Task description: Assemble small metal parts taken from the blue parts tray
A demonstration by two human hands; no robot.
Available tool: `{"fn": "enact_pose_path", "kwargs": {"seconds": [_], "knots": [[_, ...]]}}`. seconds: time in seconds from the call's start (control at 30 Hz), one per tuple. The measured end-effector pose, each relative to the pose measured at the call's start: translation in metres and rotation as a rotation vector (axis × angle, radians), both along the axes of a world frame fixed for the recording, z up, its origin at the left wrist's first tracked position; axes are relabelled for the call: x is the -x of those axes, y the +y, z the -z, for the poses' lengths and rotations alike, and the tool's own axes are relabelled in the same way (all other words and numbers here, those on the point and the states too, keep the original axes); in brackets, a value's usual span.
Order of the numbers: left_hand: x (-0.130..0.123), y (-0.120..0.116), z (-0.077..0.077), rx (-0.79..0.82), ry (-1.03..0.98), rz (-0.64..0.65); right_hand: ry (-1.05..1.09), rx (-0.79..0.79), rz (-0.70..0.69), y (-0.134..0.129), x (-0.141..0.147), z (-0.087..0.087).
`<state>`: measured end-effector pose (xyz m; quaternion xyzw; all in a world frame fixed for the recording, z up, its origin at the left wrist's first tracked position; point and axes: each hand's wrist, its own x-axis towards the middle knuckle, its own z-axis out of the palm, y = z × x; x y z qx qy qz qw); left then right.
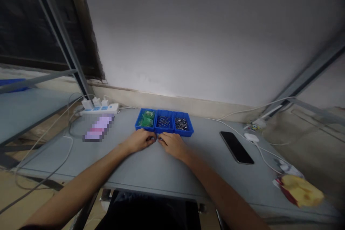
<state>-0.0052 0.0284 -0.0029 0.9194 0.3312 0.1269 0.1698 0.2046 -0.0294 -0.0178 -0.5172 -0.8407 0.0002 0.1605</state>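
My left hand [140,140] and my right hand [174,144] meet low over the grey table [151,172], just in front of three joined blue bins. The fingers of each are curled together in a pinch. Between the fingertips is something too small to make out. The left bin [137,122] holds green pieces [146,119] that seem to be in clear plastic bags. Thin metal pins or screws [164,121] lie loose in the middle bin [164,130]. Short shiny metal pieces [181,124] fill much of the right bin [191,125].
A white power strip [111,108] with several plugs and a blurred-out phone-like screen [99,127] are at left. To the right lie a black phone [236,147], a white charger [251,137] with cables, and a yellow-and-red crumpled item [300,190]. A wall [183,43] rises behind.
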Motion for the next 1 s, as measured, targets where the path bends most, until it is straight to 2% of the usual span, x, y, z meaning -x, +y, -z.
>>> {"fn": "enact_pose_path", "kwargs": {"seconds": [0.13,0.3,0.57,0.73,1.0], "knots": [[-0.001,-0.002,-0.005,0.028,-0.015,0.019,-0.017,0.042,0.032,-0.001,0.000,-0.001],[0.000,-0.002,-0.010,-0.001,0.003,-0.059,0.004,0.057,0.027,-0.003,0.001,-0.002],[0.000,0.002,0.000,-0.076,0.085,-0.037,-0.023,0.057,0.029,-0.006,0.006,-0.007],[-0.002,-0.001,0.000,-0.105,0.102,-0.031,-0.028,0.043,0.017,-0.005,0.005,-0.005],[-0.003,-0.006,-0.008,-0.068,0.027,-0.046,0.028,-0.034,0.004,0.000,0.001,0.000]]}}
